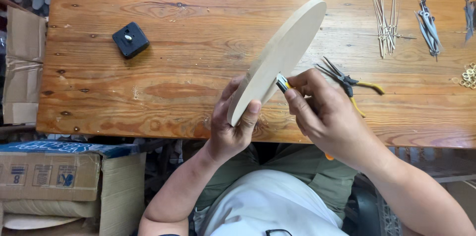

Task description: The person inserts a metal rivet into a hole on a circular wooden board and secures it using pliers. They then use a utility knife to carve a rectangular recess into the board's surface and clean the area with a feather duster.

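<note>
Wood disc (277, 57), pale and smooth, round with a flat thick edge, held tilted edge-on above the near side of the table (198, 82). Left hand (233, 122) grips its lower end, thumb on one face, fingers wrapped over the rim. Right hand (325, 114) is closed around a small tool (282, 83) with a yellow and dark body and a bright metal tip; the tip touches the disc's face close to the left fingers.

Table is of knotty orange-brown planks, varnished, grain and dark knots plain to see, a few scuffs.

On the table, well left of the disc: a small black square box (130, 40) with a pale stud at its centre, plastic by the look. Just behind the right hand: pliers (347, 83), thin dark metal jaws, yellow handles, partly hidden by the knuckles. Far right: a loose bundle of thin pale metal rods (386, 22), then a cluster of dark pointed metal pieces (429, 27), and more of the same at the picture's edge. Small brass-coloured rings (468, 76) lie in a heap at the right edge.

Below the table's left end: cardboard boxes (59, 171), worn, with blue print on one flap. The person's lap shows a white shirt and olive trousers.

Nothing lies between the disc and the hands; the disc itself hides part of the table behind it.
</note>
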